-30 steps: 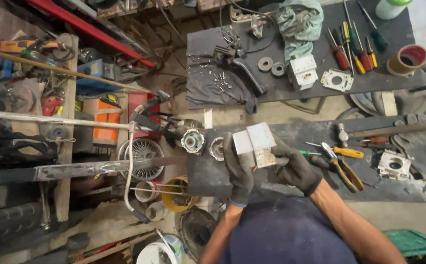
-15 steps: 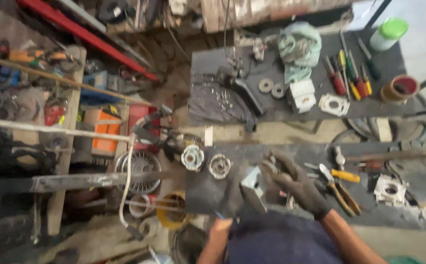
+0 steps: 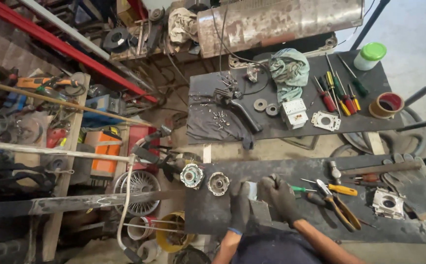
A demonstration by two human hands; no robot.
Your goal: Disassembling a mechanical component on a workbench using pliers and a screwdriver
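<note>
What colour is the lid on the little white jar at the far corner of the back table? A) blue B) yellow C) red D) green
D: the white jar at the far right corner of the back table wears a bright green lid.

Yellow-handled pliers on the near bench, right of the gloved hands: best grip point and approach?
Take the yellow-handled pliers by the two handles, at mid-length, coming from above with the right hand, the nearer one. They lie flat on the bench with the handles spread toward the near right and clear. The jaw end sits crowded among screwdrivers.
</note>
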